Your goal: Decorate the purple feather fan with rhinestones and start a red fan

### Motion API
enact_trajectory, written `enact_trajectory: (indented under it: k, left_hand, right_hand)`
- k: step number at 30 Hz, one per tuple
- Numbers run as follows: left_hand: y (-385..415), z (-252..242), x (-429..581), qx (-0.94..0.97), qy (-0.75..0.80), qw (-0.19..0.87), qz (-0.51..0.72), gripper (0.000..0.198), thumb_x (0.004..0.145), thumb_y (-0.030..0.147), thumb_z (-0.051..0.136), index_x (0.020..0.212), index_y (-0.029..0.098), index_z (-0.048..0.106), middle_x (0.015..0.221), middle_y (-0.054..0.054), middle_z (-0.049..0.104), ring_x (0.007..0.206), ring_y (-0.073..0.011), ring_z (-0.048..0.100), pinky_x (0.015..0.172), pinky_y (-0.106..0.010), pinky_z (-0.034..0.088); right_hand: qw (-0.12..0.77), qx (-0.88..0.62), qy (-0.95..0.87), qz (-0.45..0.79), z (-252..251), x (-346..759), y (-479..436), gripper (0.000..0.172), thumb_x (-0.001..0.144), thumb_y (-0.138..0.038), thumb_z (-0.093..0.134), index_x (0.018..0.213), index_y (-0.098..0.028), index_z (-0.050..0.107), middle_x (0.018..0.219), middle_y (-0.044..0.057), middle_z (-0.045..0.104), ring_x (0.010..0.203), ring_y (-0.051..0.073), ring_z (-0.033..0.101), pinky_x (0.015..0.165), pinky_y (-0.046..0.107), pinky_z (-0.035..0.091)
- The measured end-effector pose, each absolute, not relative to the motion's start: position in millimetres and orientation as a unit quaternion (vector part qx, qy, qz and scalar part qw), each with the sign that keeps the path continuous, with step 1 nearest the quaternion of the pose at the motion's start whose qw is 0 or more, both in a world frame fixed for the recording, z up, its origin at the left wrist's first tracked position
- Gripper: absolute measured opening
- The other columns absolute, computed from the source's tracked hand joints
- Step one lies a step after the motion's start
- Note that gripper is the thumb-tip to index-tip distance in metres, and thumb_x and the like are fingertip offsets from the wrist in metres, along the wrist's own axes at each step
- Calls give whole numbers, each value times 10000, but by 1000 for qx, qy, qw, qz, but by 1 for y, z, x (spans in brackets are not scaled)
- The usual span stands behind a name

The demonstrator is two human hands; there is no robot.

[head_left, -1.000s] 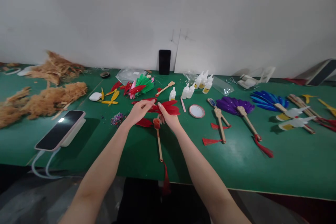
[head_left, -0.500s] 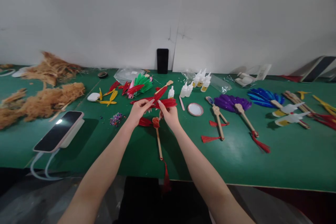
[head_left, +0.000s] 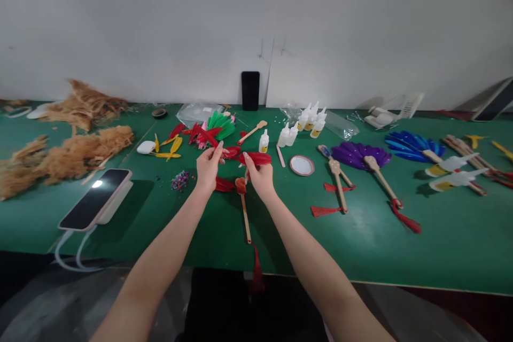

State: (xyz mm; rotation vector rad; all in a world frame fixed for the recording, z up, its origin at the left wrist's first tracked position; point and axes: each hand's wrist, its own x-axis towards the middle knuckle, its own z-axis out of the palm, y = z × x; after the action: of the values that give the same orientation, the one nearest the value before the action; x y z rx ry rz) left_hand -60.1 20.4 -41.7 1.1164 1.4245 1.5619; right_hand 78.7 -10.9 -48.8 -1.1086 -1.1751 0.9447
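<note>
My left hand (head_left: 207,170) is closed on red feathers, which stick out above and beside its fingertips. My right hand (head_left: 259,175) pinches another red feather (head_left: 258,158) that points right. Both hands are raised over the table, a small gap apart. Below them lies a wooden fan handle (head_left: 246,218) with an orange-red top, a red feather (head_left: 225,185) at its left and a red tassel (head_left: 257,270) hanging over the table edge. Just behind my hands are a small glue bottle (head_left: 263,141) and a wooden handle (head_left: 252,132).
Left are a phone (head_left: 96,199) with cables, brown fibre (head_left: 84,155), yellow feathers (head_left: 173,148) and beads (head_left: 181,180). Right are a round lid (head_left: 302,165), glue bottles (head_left: 288,134), a purple fan (head_left: 361,156) and a blue fan (head_left: 412,146). A black phone (head_left: 250,91) leans on the back panel.
My left hand has moved slightly up and left, away from my right hand, with red feathers in it. The wooden handle behind is now less covered. The whole view has shifted a little.
</note>
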Motion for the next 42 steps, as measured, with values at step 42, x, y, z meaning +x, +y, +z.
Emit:
enact_trajectory:
  k: [42]
  left_hand:
    - [16,-26,-76,582,512,470,422,346,765,479,668,702,140,635,446,51,439,412,-52,368,423,-189,280]
  right_hand:
    - [564,-375,-438,591,-48,93,3,758,735,-847,181,723,-195,568,514,-1,588,358,100,523,342,212,377]
